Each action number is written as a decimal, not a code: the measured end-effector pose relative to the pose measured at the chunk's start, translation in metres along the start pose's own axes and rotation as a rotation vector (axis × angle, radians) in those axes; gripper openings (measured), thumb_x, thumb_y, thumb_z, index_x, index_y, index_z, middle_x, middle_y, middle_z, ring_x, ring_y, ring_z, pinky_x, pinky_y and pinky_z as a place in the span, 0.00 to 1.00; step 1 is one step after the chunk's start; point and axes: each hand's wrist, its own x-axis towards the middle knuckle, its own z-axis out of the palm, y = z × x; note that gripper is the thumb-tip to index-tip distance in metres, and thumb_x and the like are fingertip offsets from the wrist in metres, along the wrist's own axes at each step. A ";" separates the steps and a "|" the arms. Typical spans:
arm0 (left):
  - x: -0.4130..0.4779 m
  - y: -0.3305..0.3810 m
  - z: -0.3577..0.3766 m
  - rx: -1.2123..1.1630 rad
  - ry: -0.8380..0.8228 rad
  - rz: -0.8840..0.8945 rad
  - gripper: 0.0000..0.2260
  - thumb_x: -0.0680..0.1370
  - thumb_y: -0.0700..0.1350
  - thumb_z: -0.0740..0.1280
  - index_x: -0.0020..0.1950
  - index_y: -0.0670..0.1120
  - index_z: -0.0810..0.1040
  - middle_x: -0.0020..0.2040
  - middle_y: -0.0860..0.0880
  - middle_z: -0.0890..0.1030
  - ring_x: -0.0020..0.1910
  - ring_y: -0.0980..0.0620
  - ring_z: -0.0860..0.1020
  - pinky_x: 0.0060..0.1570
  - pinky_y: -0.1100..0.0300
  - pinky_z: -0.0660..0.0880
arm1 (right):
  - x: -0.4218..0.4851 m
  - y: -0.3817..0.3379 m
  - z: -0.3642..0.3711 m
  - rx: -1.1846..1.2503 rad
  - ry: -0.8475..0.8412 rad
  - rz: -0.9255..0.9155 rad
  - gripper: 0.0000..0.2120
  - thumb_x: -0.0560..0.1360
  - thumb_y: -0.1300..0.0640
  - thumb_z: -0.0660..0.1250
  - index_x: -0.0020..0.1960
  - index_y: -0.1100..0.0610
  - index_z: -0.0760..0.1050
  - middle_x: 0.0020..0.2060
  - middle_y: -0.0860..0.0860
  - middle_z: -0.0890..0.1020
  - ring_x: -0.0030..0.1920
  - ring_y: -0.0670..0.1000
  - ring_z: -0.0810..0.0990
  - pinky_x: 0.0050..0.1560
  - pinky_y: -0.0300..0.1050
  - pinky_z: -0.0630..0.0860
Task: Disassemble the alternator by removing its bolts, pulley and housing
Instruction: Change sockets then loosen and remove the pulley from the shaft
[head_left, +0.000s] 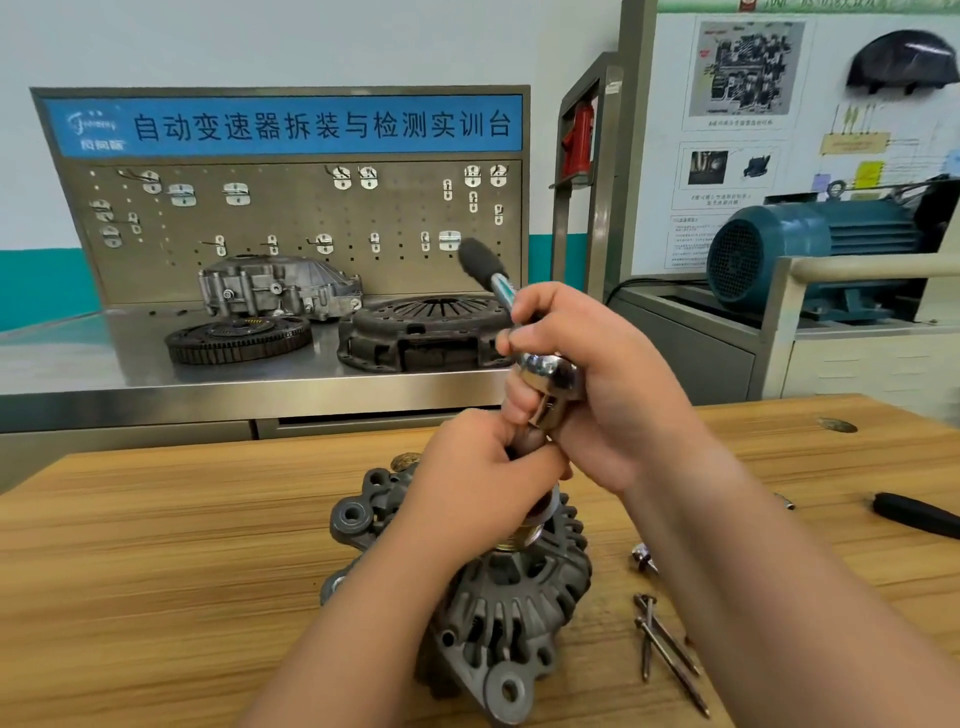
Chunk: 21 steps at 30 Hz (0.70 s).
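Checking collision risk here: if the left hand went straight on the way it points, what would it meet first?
The left hand points up and right, so it would first meet the right hand gripping the ratchet; they seem to touch, depth unclear.

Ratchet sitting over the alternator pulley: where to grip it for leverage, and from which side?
Probably the black padded grip at the free end of the ratchet. It juts up and away toward the pegboard, clear of both hands, so wrap fingers across it from above. The right hand grips by the chrome head, where leverage is short; the left hand holds the socket below.
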 end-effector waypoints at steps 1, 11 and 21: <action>0.001 -0.001 -0.003 -0.016 -0.025 -0.001 0.17 0.71 0.42 0.69 0.22 0.51 0.75 0.19 0.54 0.71 0.21 0.61 0.67 0.25 0.68 0.62 | 0.003 -0.002 -0.002 0.033 -0.085 0.038 0.07 0.63 0.65 0.61 0.41 0.58 0.71 0.34 0.57 0.68 0.22 0.48 0.67 0.25 0.39 0.65; -0.002 0.011 -0.007 0.017 0.105 0.112 0.21 0.72 0.38 0.65 0.24 0.59 0.77 0.22 0.60 0.76 0.25 0.65 0.75 0.26 0.71 0.67 | 0.006 -0.004 0.001 -0.203 -0.329 -0.056 0.13 0.65 0.67 0.63 0.47 0.56 0.77 0.43 0.60 0.82 0.39 0.56 0.81 0.34 0.37 0.77; -0.002 0.005 -0.012 -0.160 0.235 0.068 0.18 0.74 0.46 0.66 0.23 0.49 0.74 0.21 0.51 0.75 0.24 0.57 0.75 0.28 0.65 0.69 | -0.027 0.007 -0.015 -0.539 -0.102 -0.229 0.07 0.75 0.60 0.68 0.51 0.52 0.80 0.46 0.47 0.84 0.48 0.44 0.83 0.50 0.40 0.80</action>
